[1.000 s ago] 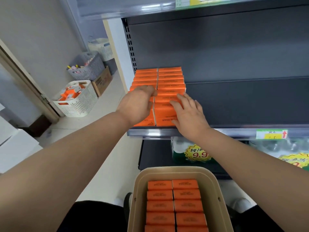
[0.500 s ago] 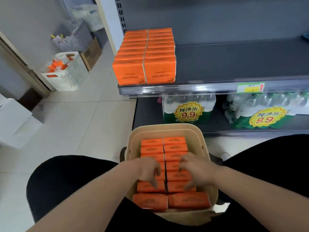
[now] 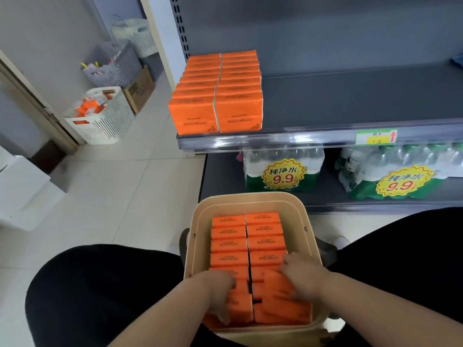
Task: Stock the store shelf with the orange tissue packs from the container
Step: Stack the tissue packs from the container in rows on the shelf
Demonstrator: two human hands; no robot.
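Two rows of orange tissue packs (image 3: 217,96) stand at the left end of the dark shelf (image 3: 350,101). A beige container (image 3: 250,201) between my knees holds two columns of orange tissue packs (image 3: 248,236). Both hands are inside its near end. My left hand (image 3: 218,294) curls its fingers round the nearest left-column packs (image 3: 240,306). My right hand (image 3: 303,274) grips the near right-column packs (image 3: 278,304), which are tilted up.
Bottled water multipacks (image 3: 283,169) with 9.9 price tags fill the lower shelf. A white basket (image 3: 105,121) with orange items, a grey basket (image 3: 117,66) and a cardboard box (image 3: 140,88) stand on the tiled floor at left. A price label (image 3: 375,137) sits on the shelf rail.
My hands left the shelf stack and dropped into the container. They have since slid toward its near end and closed round the nearest packs, which now tilt upward.
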